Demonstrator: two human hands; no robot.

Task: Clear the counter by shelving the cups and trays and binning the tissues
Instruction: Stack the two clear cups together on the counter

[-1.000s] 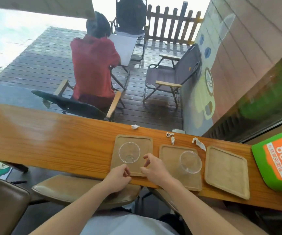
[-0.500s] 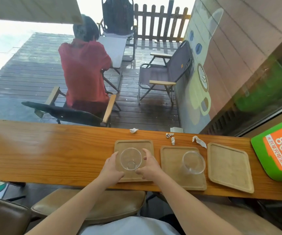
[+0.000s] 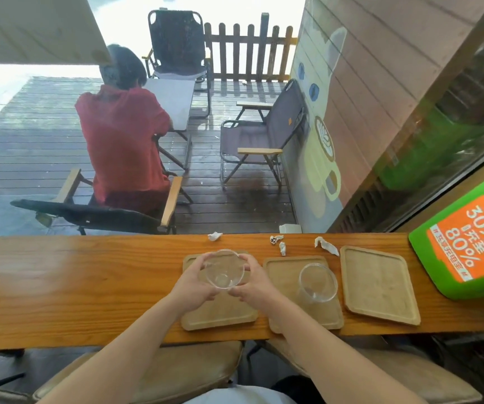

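Note:
Three square wooden trays lie side by side on the orange-brown counter. My left hand and my right hand both clasp a clear glass cup, lifted above the left tray. A second clear cup stands on the middle tray. The right tray holds nothing. Crumpled white tissues lie along the counter's far edge: one on the left, two small ones in the middle, and a longer one by the right tray.
A green and orange sign rests on the counter's right end. Padded stools stand under the near edge. Beyond the window a person in a red shirt sits on a deck with folding chairs.
Both hands moved from the left tray's near edge up around its cup, closed on it and raised it off the tray. The camera tilted upward.

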